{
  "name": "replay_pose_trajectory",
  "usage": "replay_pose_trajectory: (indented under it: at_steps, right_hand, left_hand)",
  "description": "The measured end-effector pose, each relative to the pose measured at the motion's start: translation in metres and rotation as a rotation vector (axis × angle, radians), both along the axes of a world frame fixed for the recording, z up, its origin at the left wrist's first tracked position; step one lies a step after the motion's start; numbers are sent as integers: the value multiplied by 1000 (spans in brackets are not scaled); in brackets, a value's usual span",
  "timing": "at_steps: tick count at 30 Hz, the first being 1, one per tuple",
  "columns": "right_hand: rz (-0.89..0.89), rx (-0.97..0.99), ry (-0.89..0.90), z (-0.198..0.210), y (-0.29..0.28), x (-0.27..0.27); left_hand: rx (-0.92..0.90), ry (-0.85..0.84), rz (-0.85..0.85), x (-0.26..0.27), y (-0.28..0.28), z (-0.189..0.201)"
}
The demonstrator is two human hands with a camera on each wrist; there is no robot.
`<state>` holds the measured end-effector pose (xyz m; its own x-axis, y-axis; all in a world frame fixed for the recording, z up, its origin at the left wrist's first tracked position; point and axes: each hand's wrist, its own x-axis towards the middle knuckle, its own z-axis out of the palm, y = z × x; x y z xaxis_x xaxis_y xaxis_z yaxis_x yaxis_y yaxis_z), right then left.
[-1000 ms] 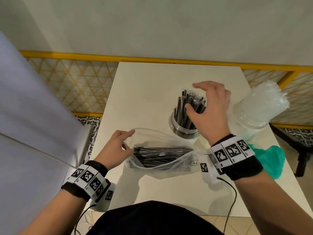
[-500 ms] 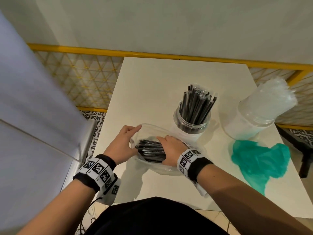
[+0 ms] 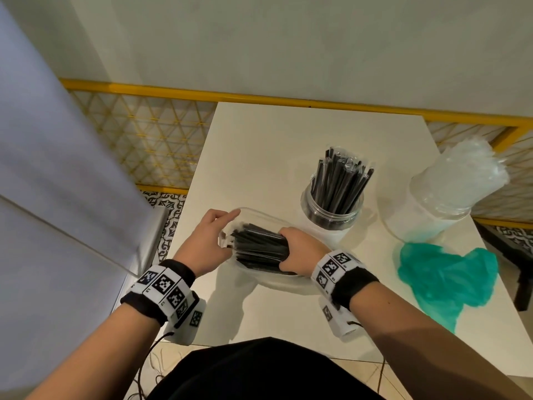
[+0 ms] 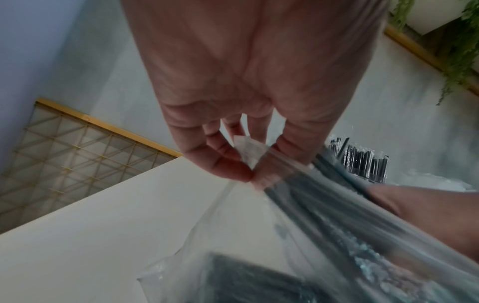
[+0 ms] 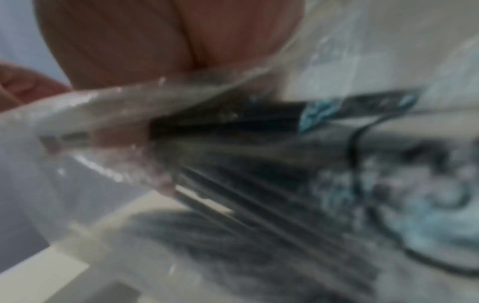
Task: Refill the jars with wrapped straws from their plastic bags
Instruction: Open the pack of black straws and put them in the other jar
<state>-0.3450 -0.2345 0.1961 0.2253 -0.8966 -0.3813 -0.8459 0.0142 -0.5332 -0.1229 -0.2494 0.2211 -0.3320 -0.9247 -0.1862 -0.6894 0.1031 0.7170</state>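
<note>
A clear plastic bag point(image 3: 253, 219) of black wrapped straws point(image 3: 259, 246) lies on the white table point(image 3: 274, 145) in front of me. My left hand point(image 3: 206, 243) pinches the bag's open rim point(image 4: 250, 154) between thumb and fingers. My right hand point(image 3: 300, 251) is inside the bag, fingers curled round a bundle of the black straws. Behind it stands a clear jar point(image 3: 331, 209) with black straws upright in it. In the right wrist view the black straws point(image 5: 259, 184) and bag film point(image 5: 116, 106) are blurred.
A second jar point(image 3: 432, 209) crammed with white-wrapped straws stands at the right. A crumpled green plastic bag point(image 3: 450, 272) lies near the table's right front edge. A yellow lattice railing point(image 3: 144, 134) runs behind the table; a grey panel point(image 3: 57, 168) rises at the left.
My right hand left the top of the black-straw jar, went down into the clear bag and closed on a bundle of straws. The left hand kept hold of the bag's rim.
</note>
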Motion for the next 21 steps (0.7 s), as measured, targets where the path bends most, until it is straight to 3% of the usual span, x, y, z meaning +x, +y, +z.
replay_pose_trajectory:
  at_steps: [7,11,13,17,21]
  right_hand:
    - [-88,-220,-343,52,9,-2]
    - [-300,-328,-716,107,8,-2]
    - [-409,-484,-824,133,-1,-15]
    - [-588,-731,-900,155,-25,-55]
    - [-730,-749,-848,126,-37,-68]
  left_hand:
    - [-61,-12,-11,-6,-5,8]
    - [-44,-11,-10,-9,-6,10]
    - [-41,-21,-14,-9,-7,9]
    - [-25,-34,-7,-5,-6,6]
    - [-21,-41,-6,-2,-3,2]
